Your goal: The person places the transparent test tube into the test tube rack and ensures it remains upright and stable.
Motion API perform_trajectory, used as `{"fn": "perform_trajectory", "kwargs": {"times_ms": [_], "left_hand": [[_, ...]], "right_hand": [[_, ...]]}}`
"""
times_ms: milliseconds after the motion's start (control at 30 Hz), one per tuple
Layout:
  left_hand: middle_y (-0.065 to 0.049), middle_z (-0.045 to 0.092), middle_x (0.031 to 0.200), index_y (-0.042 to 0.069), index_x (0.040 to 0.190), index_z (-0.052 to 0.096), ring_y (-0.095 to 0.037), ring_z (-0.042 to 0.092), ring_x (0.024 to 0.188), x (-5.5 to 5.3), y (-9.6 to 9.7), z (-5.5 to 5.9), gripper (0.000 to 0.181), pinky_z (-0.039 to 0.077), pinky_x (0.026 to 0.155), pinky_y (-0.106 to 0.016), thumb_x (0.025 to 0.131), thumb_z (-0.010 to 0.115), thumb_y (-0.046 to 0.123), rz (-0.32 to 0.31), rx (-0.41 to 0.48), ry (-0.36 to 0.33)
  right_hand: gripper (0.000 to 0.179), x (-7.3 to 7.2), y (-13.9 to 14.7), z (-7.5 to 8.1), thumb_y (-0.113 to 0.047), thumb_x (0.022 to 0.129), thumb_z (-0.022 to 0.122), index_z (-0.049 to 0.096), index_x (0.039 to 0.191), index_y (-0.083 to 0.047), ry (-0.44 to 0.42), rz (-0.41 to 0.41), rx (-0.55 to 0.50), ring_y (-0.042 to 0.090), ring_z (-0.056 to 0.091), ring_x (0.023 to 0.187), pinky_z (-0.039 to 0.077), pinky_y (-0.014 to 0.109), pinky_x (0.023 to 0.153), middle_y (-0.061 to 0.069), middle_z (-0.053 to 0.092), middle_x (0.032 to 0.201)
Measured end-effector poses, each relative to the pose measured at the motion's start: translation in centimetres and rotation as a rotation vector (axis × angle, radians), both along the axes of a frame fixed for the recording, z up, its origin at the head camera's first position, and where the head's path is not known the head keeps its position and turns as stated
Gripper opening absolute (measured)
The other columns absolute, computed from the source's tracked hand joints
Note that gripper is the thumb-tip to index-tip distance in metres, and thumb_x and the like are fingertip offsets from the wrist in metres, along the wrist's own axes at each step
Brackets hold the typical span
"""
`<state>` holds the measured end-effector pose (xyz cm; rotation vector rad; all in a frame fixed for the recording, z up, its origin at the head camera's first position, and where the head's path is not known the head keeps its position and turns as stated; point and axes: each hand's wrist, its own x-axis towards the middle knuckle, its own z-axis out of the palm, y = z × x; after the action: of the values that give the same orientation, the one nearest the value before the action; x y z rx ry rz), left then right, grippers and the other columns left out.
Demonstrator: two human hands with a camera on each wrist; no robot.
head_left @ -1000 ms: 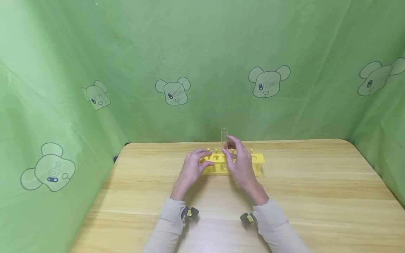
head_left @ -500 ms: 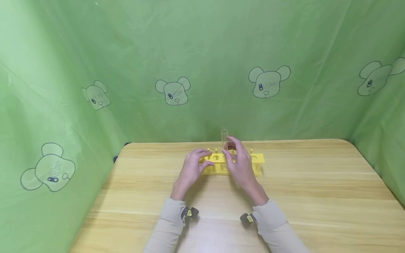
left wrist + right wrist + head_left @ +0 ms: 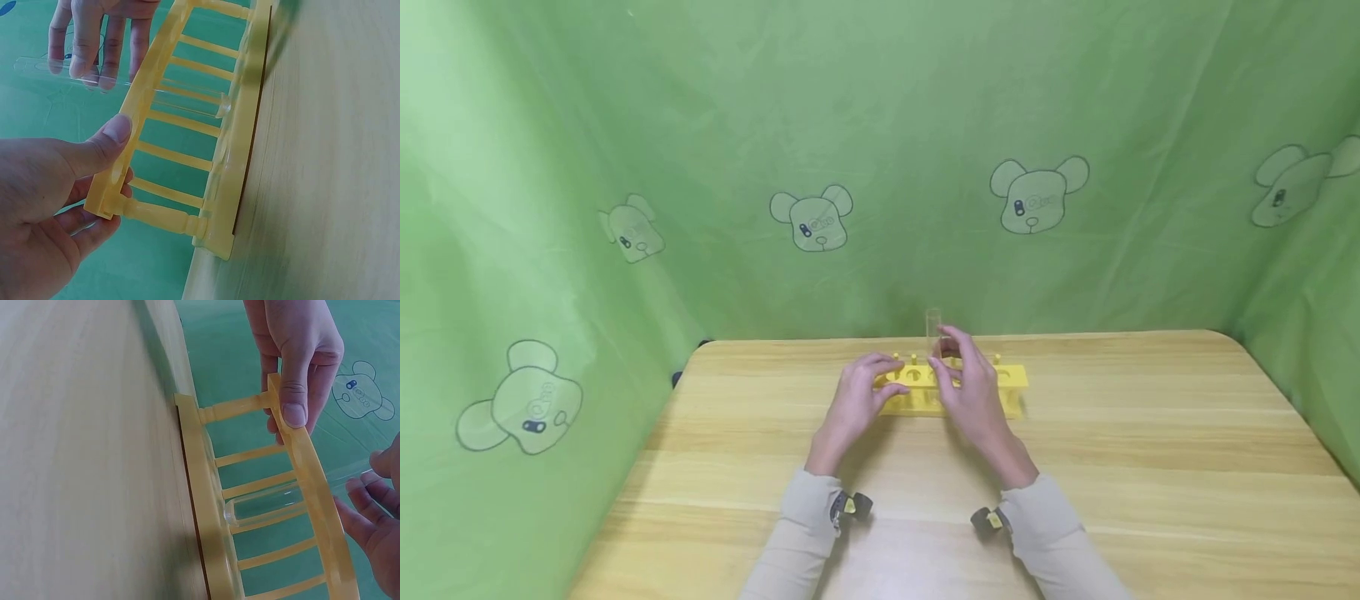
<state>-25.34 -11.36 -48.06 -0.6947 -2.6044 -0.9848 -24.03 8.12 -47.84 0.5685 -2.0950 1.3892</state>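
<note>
A yellow test tube rack (image 3: pixel 1015 376) stands near the back of the table. My left hand (image 3: pixel 852 398) grips the left end of its upper bar, thumb on the near side and fingers behind, as the left wrist view shows. My right hand (image 3: pixel 972 396) pinches a clear test tube (image 3: pixel 933 333) between thumb and fingers, above the bar. The tube passes upright through a hole near the rack's middle. In the left wrist view the tube's rounded end (image 3: pixel 223 105) is right at the rack's base. The right hand covers part of the rack in the head view.
The wooden table (image 3: pixel 1150 467) runs back to a green curtain (image 3: pixel 910 125) printed with bear heads, which also lines both sides. Yellow pegs (image 3: pixel 997 359) rise along the rack's rear. A small camera is strapped to each wrist.
The test tube and my right hand have sunk very slightly toward the rack. My left hand keeps its grip on the rack's end; the head view has shifted a touch.
</note>
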Motion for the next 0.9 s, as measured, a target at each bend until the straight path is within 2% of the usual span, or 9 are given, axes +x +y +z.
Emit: {"fn": "perform_trajectory", "kwargs": {"times_ms": [233, 467, 667, 900], "left_hand": [[-0.014, 0.071, 0.125, 0.002, 0.12, 0.073, -0.027, 0.066, 0.118, 0.08, -0.22, -0.18, 0.042, 0.051, 0.107, -0.034, 0.084, 0.083, 0.02, 0.029, -0.001, -0.003], [-0.015, 0.07, 0.125, 0.002, 0.121, 0.072, -0.028, 0.066, 0.118, 0.05, -0.08, 0.17, 0.042, 0.051, 0.108, -0.035, 0.085, 0.082, 0.021, -0.001, -0.01, 0.001], [-0.015, 0.071, 0.124, 0.001, 0.12, 0.073, -0.028, 0.067, 0.117, -0.03, 0.04, 0.57, 0.041, 0.052, 0.107, -0.035, 0.084, 0.082, 0.019, 0.01, -0.012, 0.013], [-0.015, 0.071, 0.124, 0.001, 0.121, 0.072, -0.028, 0.067, 0.117, 0.06, 0.27, 0.27, 0.041, 0.052, 0.107, -0.034, 0.085, 0.082, 0.02, -0.002, -0.016, 0.001]], "right_hand": [[0.051, 0.06, -0.19, 0.08, 0.008, 0.095, 0.067, 0.048, 0.142, 0.003, -0.014, 0.025, 0.002, 0.033, 0.067, 0.108, 0.062, 0.032, 0.086, 0.021, 0.065, 0.112], [0.048, -0.14, -0.01, -0.22, 0.01, 0.095, 0.065, 0.048, 0.14, 0.006, 0.0, 0.011, 0.007, 0.034, 0.067, 0.106, 0.063, 0.035, 0.086, 0.02, 0.065, 0.11], [0.049, -0.33, 0.06, -0.08, 0.009, 0.095, 0.066, 0.048, 0.141, 0.006, -0.004, 0.02, 0.016, 0.033, 0.067, 0.108, 0.061, 0.03, 0.089, 0.016, 0.065, 0.11], [0.05, -0.03, 0.27, -0.39, 0.012, 0.095, 0.064, 0.048, 0.142, 0.005, -0.036, 0.023, 0.006, 0.033, 0.066, 0.109, 0.06, 0.032, 0.092, 0.022, 0.064, 0.111]]}}
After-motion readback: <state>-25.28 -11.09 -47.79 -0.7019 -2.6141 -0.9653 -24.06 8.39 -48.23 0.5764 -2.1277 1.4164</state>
